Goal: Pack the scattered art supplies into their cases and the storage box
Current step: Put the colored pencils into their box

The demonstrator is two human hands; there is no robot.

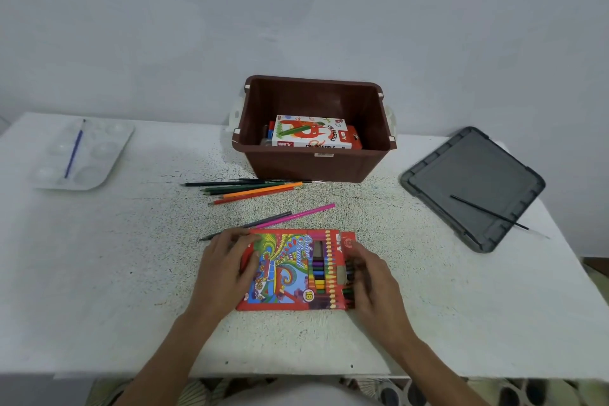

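Observation:
A red colour pencil case [290,270] lies flat on the table in front of me. My left hand [227,265] rests on its left end and holds it down. At the case's open right end, my right hand [370,277] grips several pencils that sit partly inside. Just behind the case lie a pink pencil [298,215] and a dark pencil [250,226]. Further back, several loose pencils [250,189] lie in front of the brown storage box [313,161]. An oil pastels box [311,132] sits inside the storage box.
A clear paint palette [82,155] with a blue brush [74,150] on it sits at the far left. The grey box lid [474,181] lies at the right with a thin dark brush [487,211] across it. The table's near edge runs close to my body.

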